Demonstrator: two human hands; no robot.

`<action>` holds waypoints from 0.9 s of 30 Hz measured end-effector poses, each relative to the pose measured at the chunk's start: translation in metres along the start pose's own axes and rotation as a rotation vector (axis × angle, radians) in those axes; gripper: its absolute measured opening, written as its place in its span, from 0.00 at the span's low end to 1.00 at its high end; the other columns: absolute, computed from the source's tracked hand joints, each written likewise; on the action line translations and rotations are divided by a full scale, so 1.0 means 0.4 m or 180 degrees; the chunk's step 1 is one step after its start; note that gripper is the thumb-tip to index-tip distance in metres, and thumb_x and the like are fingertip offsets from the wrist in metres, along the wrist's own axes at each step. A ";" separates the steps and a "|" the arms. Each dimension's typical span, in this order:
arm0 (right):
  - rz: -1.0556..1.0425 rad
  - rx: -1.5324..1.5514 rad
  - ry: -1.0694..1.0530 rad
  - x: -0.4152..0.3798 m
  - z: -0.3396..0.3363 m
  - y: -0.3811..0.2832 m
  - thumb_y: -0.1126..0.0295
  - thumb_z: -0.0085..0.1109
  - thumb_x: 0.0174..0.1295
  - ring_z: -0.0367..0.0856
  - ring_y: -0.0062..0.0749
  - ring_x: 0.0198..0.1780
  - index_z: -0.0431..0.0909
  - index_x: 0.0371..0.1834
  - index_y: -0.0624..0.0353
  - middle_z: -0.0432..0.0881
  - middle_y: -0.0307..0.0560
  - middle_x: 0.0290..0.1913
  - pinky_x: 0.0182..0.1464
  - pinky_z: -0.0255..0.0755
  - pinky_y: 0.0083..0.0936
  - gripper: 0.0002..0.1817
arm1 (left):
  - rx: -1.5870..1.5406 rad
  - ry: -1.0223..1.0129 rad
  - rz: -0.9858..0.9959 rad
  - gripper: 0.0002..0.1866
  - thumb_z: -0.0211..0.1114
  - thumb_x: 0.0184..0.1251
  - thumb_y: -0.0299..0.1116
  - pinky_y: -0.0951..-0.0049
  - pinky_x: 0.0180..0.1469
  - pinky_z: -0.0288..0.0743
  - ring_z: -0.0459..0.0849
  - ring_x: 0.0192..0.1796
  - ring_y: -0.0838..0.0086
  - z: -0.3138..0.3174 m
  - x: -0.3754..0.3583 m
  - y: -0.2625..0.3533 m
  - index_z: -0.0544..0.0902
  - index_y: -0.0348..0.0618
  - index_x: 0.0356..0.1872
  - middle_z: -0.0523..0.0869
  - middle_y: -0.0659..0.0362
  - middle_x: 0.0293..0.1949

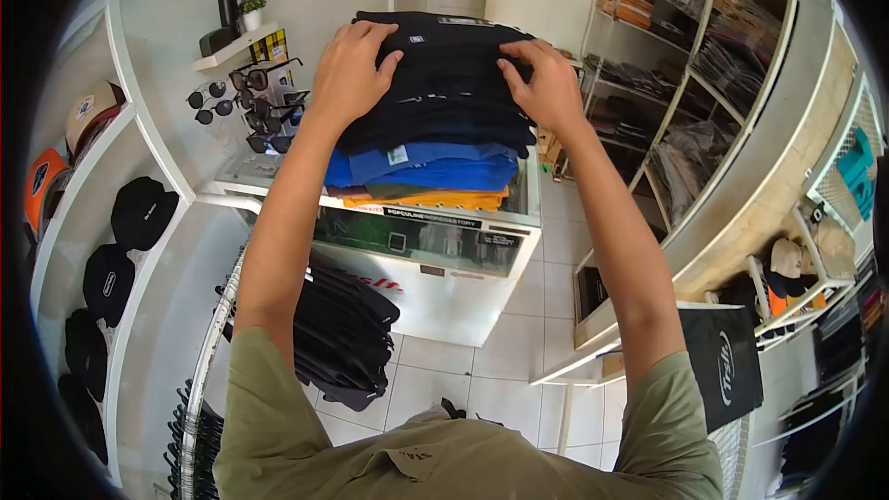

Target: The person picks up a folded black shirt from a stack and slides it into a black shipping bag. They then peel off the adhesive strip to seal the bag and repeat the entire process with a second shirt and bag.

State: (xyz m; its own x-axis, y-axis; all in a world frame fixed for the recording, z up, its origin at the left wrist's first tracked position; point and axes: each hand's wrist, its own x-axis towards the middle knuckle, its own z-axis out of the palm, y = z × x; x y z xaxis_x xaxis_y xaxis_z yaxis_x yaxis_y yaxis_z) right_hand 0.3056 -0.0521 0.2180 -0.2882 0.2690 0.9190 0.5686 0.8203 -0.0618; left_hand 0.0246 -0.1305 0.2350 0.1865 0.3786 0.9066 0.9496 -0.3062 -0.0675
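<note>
A tall stack of folded black shirts (444,74) stands on a display counter (444,296). My left hand (354,72) lies on the upper left of the stack, thumb and index finger apart on the black cloth. At the upper right, my right hand (542,81) touches the same top shirt, its fingers bent and its thumb separate. A small light label shows on the top shirt between my hands. Below the black ones are blue shirts (426,171) and yellow shirts (444,198).
Sunglasses (250,79) hang on the wall at left, near black caps (143,213) on a white rack. Black garments (347,333) hang from a rail in front of the counter. Metal shelves (690,74) with folded clothes stand at right, beyond a black bag (722,366).
</note>
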 end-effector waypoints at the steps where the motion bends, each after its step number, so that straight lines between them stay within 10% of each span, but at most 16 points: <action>1: -0.0030 0.0015 0.0014 0.033 0.022 0.006 0.65 0.70 0.64 0.88 0.43 0.40 0.88 0.48 0.60 0.89 0.50 0.44 0.46 0.81 0.35 0.13 | 0.0123 -0.0044 0.0037 0.19 0.70 0.68 0.37 0.57 0.61 0.77 0.83 0.58 0.52 0.006 0.004 -0.025 0.85 0.42 0.57 0.86 0.49 0.55; 9: -0.1194 -0.0331 -0.0315 0.160 0.145 -0.005 0.59 0.70 0.64 0.84 0.50 0.52 0.89 0.49 0.53 0.87 0.49 0.47 0.55 0.78 0.40 0.14 | -0.0297 -0.0488 -0.0476 0.26 0.75 0.63 0.38 0.59 0.66 0.75 0.82 0.62 0.53 -0.004 0.004 -0.116 0.84 0.46 0.62 0.86 0.49 0.58; 18: 0.0275 0.0895 -0.1395 0.229 0.163 0.033 0.57 0.66 0.69 0.90 0.44 0.43 0.90 0.48 0.56 0.91 0.53 0.41 0.50 0.80 0.33 0.15 | -0.0752 -0.0547 -0.0861 0.34 0.79 0.60 0.42 0.62 0.65 0.75 0.85 0.61 0.58 0.004 -0.010 -0.150 0.80 0.46 0.68 0.87 0.47 0.57; 27: 0.0272 0.0623 -0.0810 0.235 0.169 0.012 0.60 0.66 0.69 0.88 0.48 0.39 0.90 0.44 0.58 0.90 0.51 0.37 0.47 0.79 0.38 0.13 | -0.1253 -0.0293 -0.1027 0.29 0.74 0.65 0.39 0.63 0.61 0.77 0.88 0.55 0.64 0.026 0.027 -0.131 0.81 0.51 0.68 0.92 0.52 0.47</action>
State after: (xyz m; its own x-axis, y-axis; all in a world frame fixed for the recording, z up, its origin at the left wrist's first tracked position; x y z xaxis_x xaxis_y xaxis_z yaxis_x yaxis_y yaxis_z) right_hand 0.2292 0.0111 0.2778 -0.4431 0.4384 0.7820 0.4473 0.8641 -0.2309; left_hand -0.0205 -0.1013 0.2439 -0.0621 0.5779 0.8138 0.7990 -0.4598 0.3875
